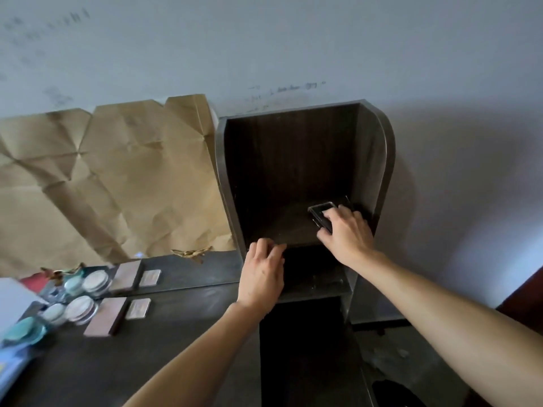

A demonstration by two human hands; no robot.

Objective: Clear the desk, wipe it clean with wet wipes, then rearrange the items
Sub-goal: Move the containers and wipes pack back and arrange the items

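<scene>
The right hand (346,230) grips a small clear case (321,211) on the dark shelf (279,227). The left hand (261,268) rests relaxed fingers on its front edge. Left of that hand, the dark desk (176,333) bears compacts (80,308).

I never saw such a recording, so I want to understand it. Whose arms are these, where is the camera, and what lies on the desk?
There is no machine here. A person wears one wide camera on the head, so you look down along their two bare arms. The right hand grips a small dark flat case on the upper shelf of a dark wooden shelf unit. The left hand rests on the front edge of that shelf and holds nothing. On the dark desk, to the left, lie round jars, a pink flat box and a small silver tin. Behind them a mirror, partly covered with brown paper, repeats them.
</scene>
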